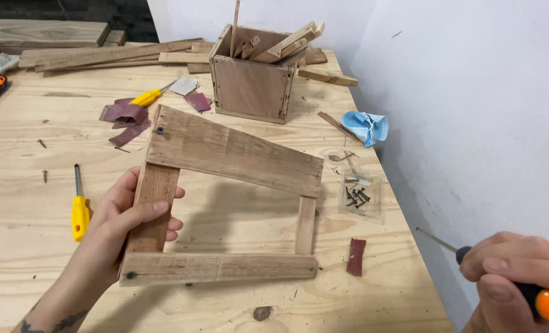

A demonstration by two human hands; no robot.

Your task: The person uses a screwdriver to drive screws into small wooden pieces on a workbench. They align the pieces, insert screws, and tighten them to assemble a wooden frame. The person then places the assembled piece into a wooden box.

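Wooden frame (225,203) sits mid-workbench (34,185), four slats, top slat slanting down toward 4 o'clock. Left hand (123,219) clamps the left upright, thumb across its face. Right hand (521,271) at 4 o'clock, past the bench's right edge, fist closed on an orange-handled screwdriver (502,271), shaft pointing to 10. Open bench inside and below the frame. Nearby: yellow screwdriver (79,209) at 9, screw bag (360,196) at 3, sandpaper scrap (356,256) at 4, wooden box (253,77) of offcuts at 12.
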